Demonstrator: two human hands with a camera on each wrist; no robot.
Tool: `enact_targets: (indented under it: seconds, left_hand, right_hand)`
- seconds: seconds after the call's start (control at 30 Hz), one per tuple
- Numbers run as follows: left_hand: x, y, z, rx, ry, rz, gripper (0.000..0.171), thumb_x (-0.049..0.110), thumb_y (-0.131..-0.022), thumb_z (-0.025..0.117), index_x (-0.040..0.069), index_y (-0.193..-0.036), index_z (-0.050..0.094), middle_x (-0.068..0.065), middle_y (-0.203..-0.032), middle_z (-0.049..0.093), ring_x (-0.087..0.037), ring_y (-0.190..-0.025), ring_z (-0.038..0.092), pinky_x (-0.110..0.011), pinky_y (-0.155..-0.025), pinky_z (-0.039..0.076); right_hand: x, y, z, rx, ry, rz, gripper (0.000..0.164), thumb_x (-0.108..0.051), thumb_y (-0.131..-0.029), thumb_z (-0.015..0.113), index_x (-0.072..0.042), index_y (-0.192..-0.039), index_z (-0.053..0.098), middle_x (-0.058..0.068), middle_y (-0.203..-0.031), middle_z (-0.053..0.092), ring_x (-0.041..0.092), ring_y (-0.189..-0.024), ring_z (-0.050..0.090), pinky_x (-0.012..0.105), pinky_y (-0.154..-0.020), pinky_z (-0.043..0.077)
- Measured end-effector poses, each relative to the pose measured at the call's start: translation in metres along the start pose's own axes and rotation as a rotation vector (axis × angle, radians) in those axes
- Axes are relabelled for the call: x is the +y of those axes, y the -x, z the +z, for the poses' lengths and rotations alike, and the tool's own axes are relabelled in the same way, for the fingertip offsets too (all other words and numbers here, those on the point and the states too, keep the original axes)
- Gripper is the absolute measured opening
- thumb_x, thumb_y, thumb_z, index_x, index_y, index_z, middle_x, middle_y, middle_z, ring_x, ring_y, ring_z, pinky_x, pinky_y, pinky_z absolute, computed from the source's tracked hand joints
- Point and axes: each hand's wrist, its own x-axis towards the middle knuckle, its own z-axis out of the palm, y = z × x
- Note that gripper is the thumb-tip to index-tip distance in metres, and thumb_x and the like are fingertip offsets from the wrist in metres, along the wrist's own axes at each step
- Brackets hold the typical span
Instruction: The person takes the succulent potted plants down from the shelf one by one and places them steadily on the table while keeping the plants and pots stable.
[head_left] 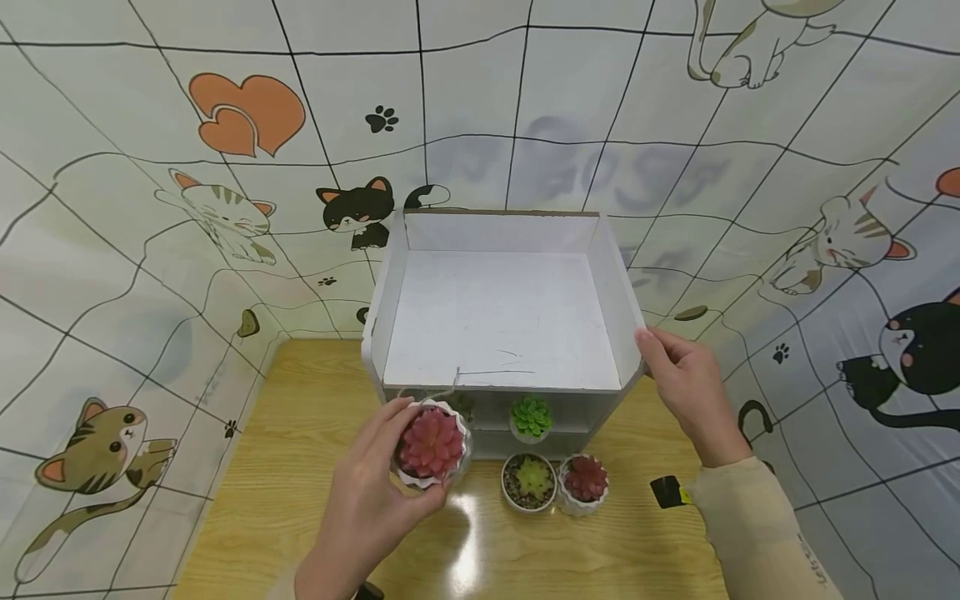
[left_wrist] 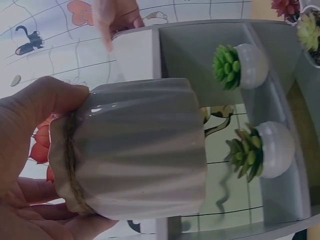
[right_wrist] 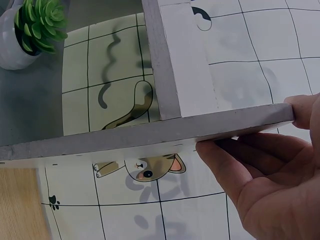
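Note:
My left hand (head_left: 375, 492) grips a white fluted pot (left_wrist: 135, 147) by its rim, where twine is tied round it. A red succulent (head_left: 431, 443) fills this pot. It is held in front of the left part of a small white shelf (head_left: 495, 308). At the shelf's right side panel my right hand (head_left: 686, 383) pinches the edge between thumb and fingers. On the shelf's lower level stand a bright green succulent (head_left: 531, 417) in a round white pot and a darker green succulent (left_wrist: 246, 152), mostly hidden behind my left hand's pot in the head view.
Before the shelf, on the wooden table (head_left: 300, 417), stand a yellow-green succulent (head_left: 534, 479) in a white pot and a smaller red one (head_left: 586, 479). A black and yellow object (head_left: 670, 492) lies near my right sleeve. Cat-printed cloth (head_left: 480, 100) surrounds the table.

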Motion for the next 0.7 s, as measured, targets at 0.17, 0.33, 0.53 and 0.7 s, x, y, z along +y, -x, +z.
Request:
enact_targets:
  seconds: [0.17, 0.33, 0.53, 0.7]
  left_hand:
    - [-0.005, 0.008, 0.008, 0.019, 0.018, 0.01, 0.087, 0.007, -0.05, 0.098, -0.003, -0.129, 0.064, -0.019, -0.135, 0.063, -0.034, -0.117, 0.067, -0.043, -0.088, 0.06]
    - [-0.01, 0.016, 0.015, 0.031, 0.002, 0.005, 0.087, 0.009, -0.049, 0.099, -0.003, -0.128, 0.065, -0.018, -0.136, 0.063, -0.035, -0.121, 0.065, -0.047, -0.09, 0.059]
    - [-0.014, 0.026, 0.023, 0.027, 0.011, -0.011, 0.088, 0.009, -0.048, 0.1, -0.004, -0.128, 0.065, -0.019, -0.135, 0.063, -0.035, -0.12, 0.065, -0.046, -0.089, 0.06]
    - [-0.019, 0.032, 0.03, 0.032, 0.036, -0.009, 0.088, 0.008, -0.049, 0.1, -0.005, -0.128, 0.065, -0.018, -0.135, 0.063, -0.034, -0.119, 0.065, -0.045, -0.089, 0.06]
  right_hand:
    - [-0.001, 0.0, 0.0, 0.005, 0.017, -0.006, 0.056, -0.038, -0.111, 0.046, 0.005, -0.147, 0.052, 0.028, -0.143, 0.057, 0.034, -0.126, 0.06, 0.006, -0.084, 0.048]
    - [-0.003, 0.002, 0.0, 0.009, 0.035, 0.0, 0.059, -0.042, -0.11, 0.046, 0.004, -0.147, 0.052, 0.026, -0.143, 0.058, 0.033, -0.126, 0.061, 0.013, -0.09, 0.051]
    - [-0.004, 0.003, 0.0, 0.008, 0.033, 0.021, 0.062, -0.045, -0.11, 0.045, 0.003, -0.149, 0.051, 0.025, -0.144, 0.057, 0.036, -0.128, 0.059, 0.02, -0.094, 0.053]
    - [-0.003, 0.002, 0.0, 0.011, 0.025, 0.025, 0.06, -0.042, -0.11, 0.046, 0.003, -0.148, 0.051, 0.026, -0.144, 0.056, 0.037, -0.128, 0.059, 0.015, -0.091, 0.052]
